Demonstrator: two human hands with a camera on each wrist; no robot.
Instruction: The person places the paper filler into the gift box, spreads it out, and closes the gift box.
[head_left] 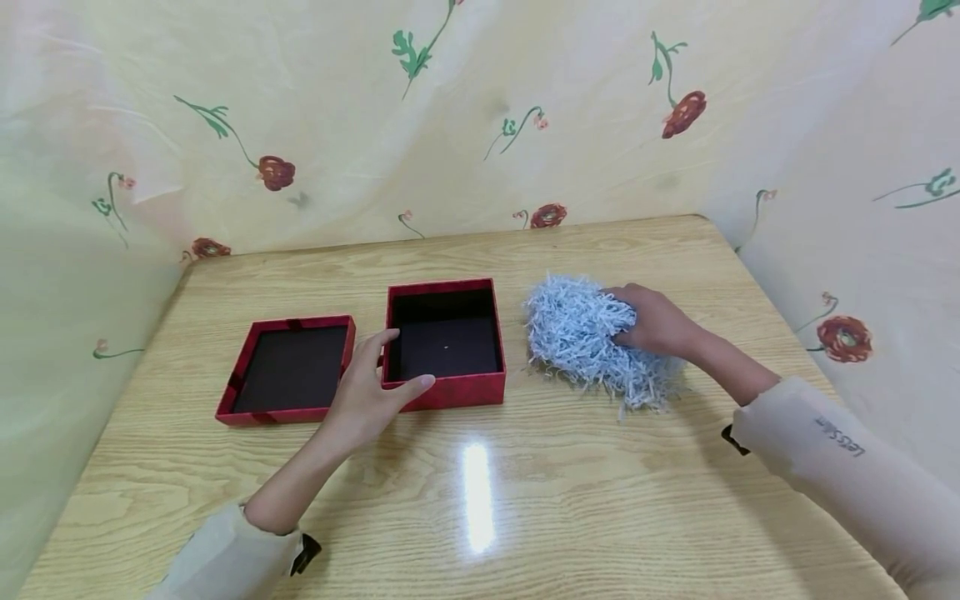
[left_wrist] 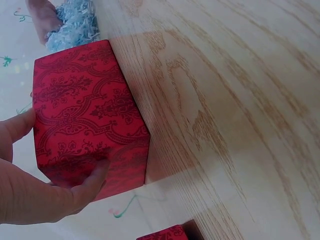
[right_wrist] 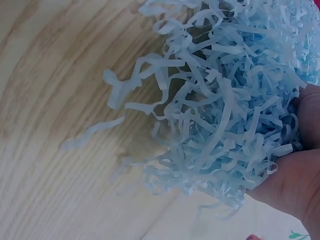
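My left hand (head_left: 367,387) lies at the near-left corner of a red patterned box (head_left: 442,392) with a dark, bare inside. Its fingers reach to the left rim and its thumb rests along the front wall, spread apart. The left wrist view shows the thumb against the box's patterned side (left_wrist: 82,105). On the right, my right hand (head_left: 656,321) grips into a heap of pale blue shredded paper (head_left: 573,325). In the right wrist view the thumb and fingers press into the shreds (right_wrist: 235,115), and the fingertips are hidden among them.
A shallow red lid (head_left: 225,415) with a dark inside lies open side up, left of the box. The wooden table (head_left: 600,500) ends at a flower-patterned cloth (head_left: 465,167) behind and at both sides. Loose paper strands trail around the heap.
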